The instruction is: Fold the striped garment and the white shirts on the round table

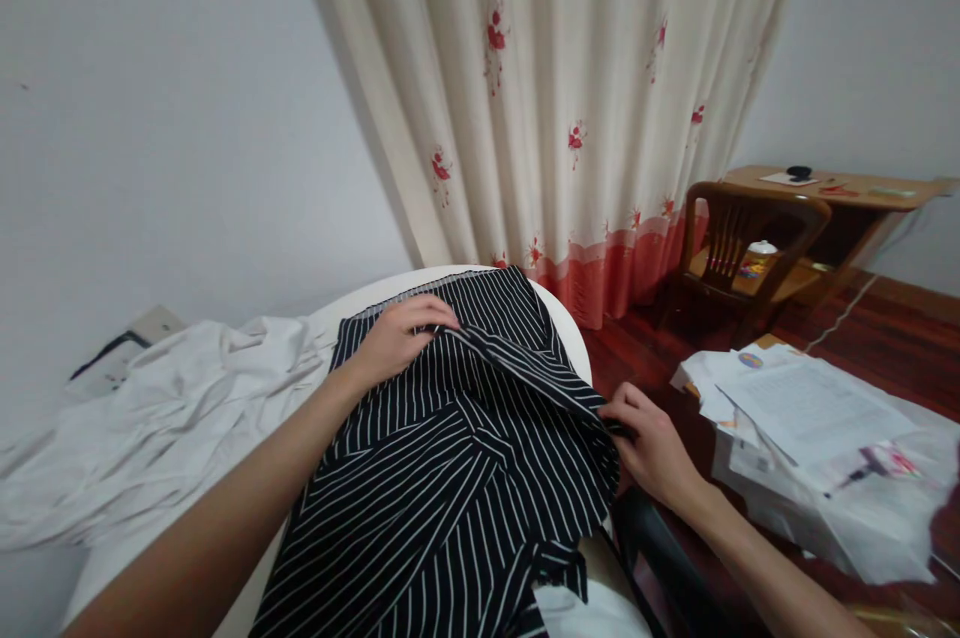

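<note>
A black garment with thin white stripes (pixel 450 478) lies spread over a white rounded board or tabletop (pixel 574 333). My left hand (pixel 401 333) pinches a raised fold of the cloth near the middle of the garment. At the garment's right edge, my right hand (pixel 645 433) grips the other end of that fold. Between my hands the fold is lifted and stretched in a slanting line. The fingertips of both hands are partly hidden by cloth. A striped tie or strap (pixel 559 563) hangs loose at the lower right of the garment.
Crumpled white cloth (pixel 217 398) lies to the left, near a wall socket (pixel 112 363). Papers and plastic bags (pixel 817 408) are piled at the right. A wooden chair (pixel 750 208) and desk (pixel 840 188) stand farther back, beside a floral curtain (pixel 540 88).
</note>
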A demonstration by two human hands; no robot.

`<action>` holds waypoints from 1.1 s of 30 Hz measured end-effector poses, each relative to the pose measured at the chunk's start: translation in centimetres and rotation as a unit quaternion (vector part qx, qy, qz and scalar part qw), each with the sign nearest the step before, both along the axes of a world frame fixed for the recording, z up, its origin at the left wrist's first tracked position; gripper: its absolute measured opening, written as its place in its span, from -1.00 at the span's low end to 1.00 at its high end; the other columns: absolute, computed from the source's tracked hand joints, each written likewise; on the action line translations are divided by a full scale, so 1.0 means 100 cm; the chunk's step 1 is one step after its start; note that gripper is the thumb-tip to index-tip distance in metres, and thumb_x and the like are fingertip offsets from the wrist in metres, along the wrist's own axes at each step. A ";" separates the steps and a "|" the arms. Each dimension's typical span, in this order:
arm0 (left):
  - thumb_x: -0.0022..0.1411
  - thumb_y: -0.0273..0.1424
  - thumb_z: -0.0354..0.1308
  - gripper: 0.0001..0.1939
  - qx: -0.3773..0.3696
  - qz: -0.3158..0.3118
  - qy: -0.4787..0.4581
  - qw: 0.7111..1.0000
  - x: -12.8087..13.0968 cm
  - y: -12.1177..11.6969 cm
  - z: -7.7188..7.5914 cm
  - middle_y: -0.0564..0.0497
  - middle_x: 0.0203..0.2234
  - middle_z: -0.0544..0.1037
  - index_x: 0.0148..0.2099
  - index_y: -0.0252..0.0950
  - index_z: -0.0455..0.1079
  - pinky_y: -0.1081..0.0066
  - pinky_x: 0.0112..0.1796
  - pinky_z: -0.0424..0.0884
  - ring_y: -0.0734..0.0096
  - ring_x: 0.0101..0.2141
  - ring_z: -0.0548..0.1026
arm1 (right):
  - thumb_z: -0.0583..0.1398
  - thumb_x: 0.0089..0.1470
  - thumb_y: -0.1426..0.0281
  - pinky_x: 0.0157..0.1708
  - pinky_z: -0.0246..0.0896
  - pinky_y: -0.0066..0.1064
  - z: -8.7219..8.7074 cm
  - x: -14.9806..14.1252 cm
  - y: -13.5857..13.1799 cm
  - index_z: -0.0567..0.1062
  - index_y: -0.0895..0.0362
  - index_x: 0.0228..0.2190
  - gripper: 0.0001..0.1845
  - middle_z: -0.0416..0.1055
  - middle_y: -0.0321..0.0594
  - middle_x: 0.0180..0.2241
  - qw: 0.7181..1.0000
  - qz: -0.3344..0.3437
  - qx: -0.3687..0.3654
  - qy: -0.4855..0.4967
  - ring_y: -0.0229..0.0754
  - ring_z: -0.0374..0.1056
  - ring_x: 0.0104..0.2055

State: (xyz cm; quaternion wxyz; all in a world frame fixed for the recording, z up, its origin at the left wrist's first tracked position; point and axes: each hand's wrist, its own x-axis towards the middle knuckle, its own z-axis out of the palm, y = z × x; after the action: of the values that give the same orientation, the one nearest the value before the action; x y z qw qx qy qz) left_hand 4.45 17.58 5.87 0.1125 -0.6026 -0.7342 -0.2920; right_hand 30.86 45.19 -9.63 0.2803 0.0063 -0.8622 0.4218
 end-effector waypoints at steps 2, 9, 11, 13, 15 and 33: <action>0.17 -0.63 0.01 -0.58 -0.036 -0.002 0.016 0.999 0.009 -0.030 -0.022 0.03 -0.16 0.59 -0.16 -0.10 0.60 0.16 0.03 0.40 0.28 -0.08 0.50 | 0.06 -0.12 0.67 -0.27 0.25 -0.34 -0.004 0.007 -0.003 0.59 0.01 -0.21 -0.48 0.30 -0.20 -0.31 0.998 0.037 0.045 -0.009 -0.14 0.31 -0.26; 0.23 -0.68 0.02 -0.52 -0.153 0.008 0.000 0.988 0.035 -0.091 -0.103 0.03 -0.03 0.56 -0.07 -0.04 0.58 0.12 0.12 0.30 0.26 0.05 0.42 | 0.08 0.06 0.64 -0.09 0.34 -0.23 -0.023 0.021 -0.008 0.62 -0.04 -0.13 -0.51 0.36 -0.08 -0.07 0.989 0.090 0.113 -0.031 -0.04 0.35 -0.05; 0.23 -0.69 -0.01 -0.51 -0.158 0.006 -0.015 0.987 0.040 -0.091 -0.112 0.02 -0.05 0.57 -0.05 -0.07 0.57 0.14 0.11 0.30 0.28 0.04 0.43 | 0.08 0.07 0.63 -0.07 0.35 -0.20 -0.028 0.024 -0.006 0.62 -0.03 -0.14 -0.52 0.36 -0.07 -0.06 0.990 0.080 0.109 -0.027 -0.02 0.35 -0.02; 0.24 -0.68 -0.02 -0.52 -0.149 0.010 -0.022 0.989 0.045 -0.084 -0.114 0.01 -0.07 0.58 -0.04 -0.09 0.56 0.15 0.10 0.30 0.29 0.02 0.45 | 0.08 0.10 0.61 -0.12 0.38 -0.23 -0.030 0.026 -0.002 0.62 -0.01 -0.16 -0.56 0.35 -0.06 -0.09 0.994 0.060 0.089 -0.026 -0.04 0.37 -0.07; 0.24 -0.68 -0.02 -0.53 -0.143 0.007 -0.023 0.989 0.049 -0.076 -0.112 0.01 -0.08 0.59 -0.04 -0.10 0.56 0.16 0.10 0.30 0.28 0.00 0.46 | 0.07 0.12 0.57 -0.19 0.40 -0.27 -0.031 0.030 0.004 0.62 0.01 -0.18 -0.61 0.35 -0.06 -0.12 0.996 0.044 0.066 -0.031 -0.07 0.39 -0.12; 0.26 -0.69 0.01 -0.53 -0.142 -0.008 -0.023 0.990 0.068 -0.068 -0.114 0.02 -0.09 0.59 -0.02 -0.09 0.55 0.19 0.09 0.27 0.29 0.00 0.46 | 0.15 0.16 0.35 0.17 -0.06 0.02 0.021 -0.137 0.012 0.59 -0.01 -0.21 -0.77 0.52 -0.16 -0.13 0.987 0.120 0.084 -0.067 0.04 0.22 0.03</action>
State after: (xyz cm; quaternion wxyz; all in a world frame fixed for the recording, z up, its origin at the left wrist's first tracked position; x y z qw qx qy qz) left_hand 11.21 10.76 -5.49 0.0070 -0.6114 -0.7657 -0.1996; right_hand 17.18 46.39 -7.52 0.1672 0.1051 -0.9044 0.3782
